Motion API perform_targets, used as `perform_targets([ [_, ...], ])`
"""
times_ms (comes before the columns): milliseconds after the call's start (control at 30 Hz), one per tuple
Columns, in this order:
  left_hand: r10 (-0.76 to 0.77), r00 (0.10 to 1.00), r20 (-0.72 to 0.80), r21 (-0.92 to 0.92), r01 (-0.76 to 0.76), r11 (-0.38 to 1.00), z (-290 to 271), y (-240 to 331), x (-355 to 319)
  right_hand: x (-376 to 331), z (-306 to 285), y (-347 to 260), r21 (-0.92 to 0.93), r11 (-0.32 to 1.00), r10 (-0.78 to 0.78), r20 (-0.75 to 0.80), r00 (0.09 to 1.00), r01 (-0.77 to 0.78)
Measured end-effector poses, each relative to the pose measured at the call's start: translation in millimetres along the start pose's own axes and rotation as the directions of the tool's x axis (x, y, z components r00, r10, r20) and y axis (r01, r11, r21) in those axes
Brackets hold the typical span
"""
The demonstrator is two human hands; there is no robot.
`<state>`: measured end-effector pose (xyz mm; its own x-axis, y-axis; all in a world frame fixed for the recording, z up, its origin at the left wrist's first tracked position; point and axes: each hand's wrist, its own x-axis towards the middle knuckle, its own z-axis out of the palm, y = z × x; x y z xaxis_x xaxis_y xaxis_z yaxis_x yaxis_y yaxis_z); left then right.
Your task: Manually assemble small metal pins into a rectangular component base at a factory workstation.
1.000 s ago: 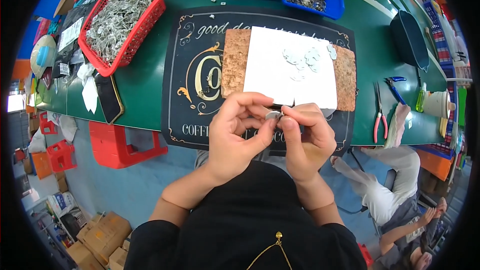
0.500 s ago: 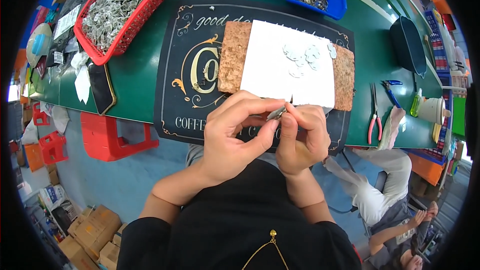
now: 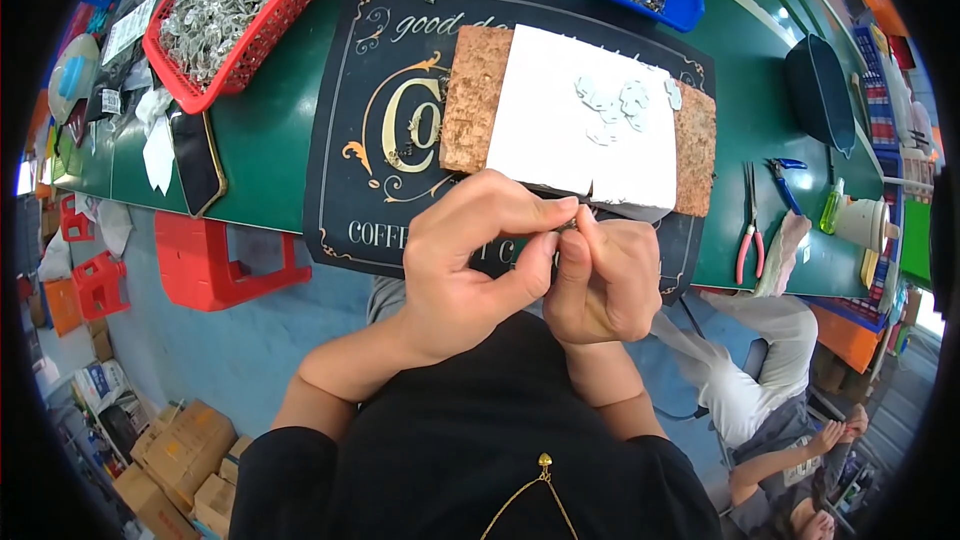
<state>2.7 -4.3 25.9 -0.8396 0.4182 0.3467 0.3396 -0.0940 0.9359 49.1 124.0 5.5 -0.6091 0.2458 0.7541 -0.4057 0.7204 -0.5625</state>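
My left grip (image 3: 470, 265) and right grip (image 3: 612, 280) are pinched nearly closed, fingertips together on a small piece (image 3: 567, 227), mostly hidden. It is at the near edge of a white block (image 3: 560, 155), where flat pale pieces (image 3: 632, 103) lie. A brown board (image 3: 473, 105) and black mat (image 3: 345, 75) sit beneath, on the green bench (image 3: 262, 185); a red basket (image 3: 240, 60) stands left.

Left grip (image 3: 468, 265), right grip (image 3: 608, 285), pinched small part (image 3: 569, 226)

Free lane between phone (image 3: 199, 162) and mat (image 3: 345, 115), red basket (image 3: 272, 37) beyond
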Motion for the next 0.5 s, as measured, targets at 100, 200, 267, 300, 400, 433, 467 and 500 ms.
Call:
perform_targets([
  [100,-0.013,0.999,-0.045,-0.018,0.013,1.000,-3.3,-3.7,1.2,5.3,1.6,-1.7,0.103,0.992,0.059,0.081,0.995,-0.067],
  [200,-0.067,0.997,-0.048,-0.061,0.064,0.996,-5.3,-0.7,1.1,8.0,-7.4,-9.8,0.246,0.880,0.339,0.278,0.899,-0.408],
  [267,-0.064,0.997,-0.033,-0.053,0.062,0.997,-6.2,-2.2,0.1,3.9,-9.2,-6.8,0.301,0.851,0.348,0.290,0.892,-0.430],
  [300,-0.059,0.998,-0.016,-0.047,0.058,0.997,-6.4,-2.7,-0.5,3.7,-9.8,-7.1,0.334,0.815,0.381,0.307,0.872,-0.474],
  [400,-0.210,0.977,-0.016,-0.268,0.199,0.943,-4.5,2.8,1.9,5.8,-12.7,-7.5,0.366,0.759,0.430,0.339,0.837,-0.538],
  [433,-0.210,0.977,-0.016,-0.268,0.199,0.943,-5.1,2.6,1.8,6.5,-13.1,-7.6,0.367,0.743,0.445,0.352,0.823,-0.559],
  [467,-0.231,0.973,0.003,-0.286,0.223,0.932,-6.6,2.2,1.4,6.0,-12.7,-7.0,0.367,0.743,0.445,0.353,0.823,-0.559],
  [500,-0.252,0.967,0.021,-0.303,0.247,0.921,-8.1,1.9,1.1,5.0,-11.7,-6.0,0.378,0.743,0.440,0.344,0.829,-0.552],
])
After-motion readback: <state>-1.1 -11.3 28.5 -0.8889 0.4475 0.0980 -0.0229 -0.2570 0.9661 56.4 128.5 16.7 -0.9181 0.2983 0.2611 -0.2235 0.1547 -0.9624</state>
